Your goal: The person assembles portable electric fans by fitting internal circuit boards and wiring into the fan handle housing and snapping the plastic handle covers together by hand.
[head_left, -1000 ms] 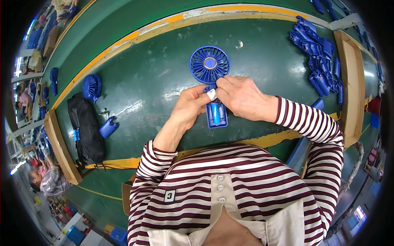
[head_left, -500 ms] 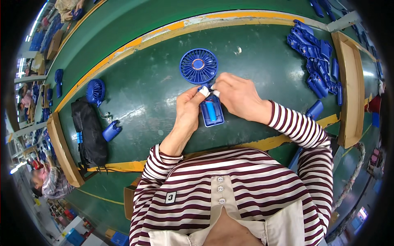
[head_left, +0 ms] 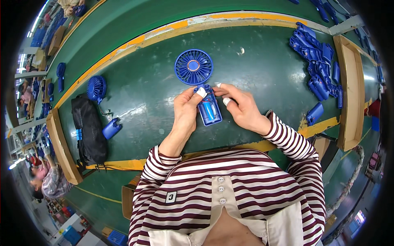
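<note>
A blue handheld fan lies in front of me, its round grille (head_left: 193, 66) pointing away and its handle shell (head_left: 210, 115) toward me. The handle is uncovered, and a light-blue cylindrical battery (head_left: 209, 110) with thin wires shows inside. My left hand (head_left: 186, 110) grips the handle's upper left side, its white-covered thumb lying over the top. Just right of the handle, my right hand (head_left: 242, 107) has thumb and index finger spread, both tips wrapped in white. Its other fingertips come close to the handle's edge; whether they touch it I cannot tell.
Blue plastic shells (head_left: 318, 61) are heaped at the right, with one loose shell (head_left: 314, 113) nearer. Cardboard trays (head_left: 352, 94) edge both sides. At left lie a black pouch (head_left: 88, 130), another fan head (head_left: 96, 89) wired to a small board, and a blue shell (head_left: 111, 128).
My right hand has drawn back slightly from the top of the handle, and its thumb and index finger have parted. The fan has shifted a little left; my left hand keeps hold.
</note>
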### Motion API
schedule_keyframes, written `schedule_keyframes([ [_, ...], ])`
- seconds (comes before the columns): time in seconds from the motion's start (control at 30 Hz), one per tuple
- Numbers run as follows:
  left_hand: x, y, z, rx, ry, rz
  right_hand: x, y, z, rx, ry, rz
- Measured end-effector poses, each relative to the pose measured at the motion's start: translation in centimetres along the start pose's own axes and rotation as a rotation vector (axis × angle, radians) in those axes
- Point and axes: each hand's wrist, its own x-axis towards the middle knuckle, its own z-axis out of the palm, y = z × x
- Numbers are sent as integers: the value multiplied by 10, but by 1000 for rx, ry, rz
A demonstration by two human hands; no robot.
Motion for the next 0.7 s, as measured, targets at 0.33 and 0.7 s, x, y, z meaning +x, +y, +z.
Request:
schedule_keyframes([
  [0.33,-1,1,-1,-1,3,-18,-5,8,6,234,62,126],
  [0.7,-4,6,0,-38,34,-27,13,-3,-5,-731,-169,-562],
])
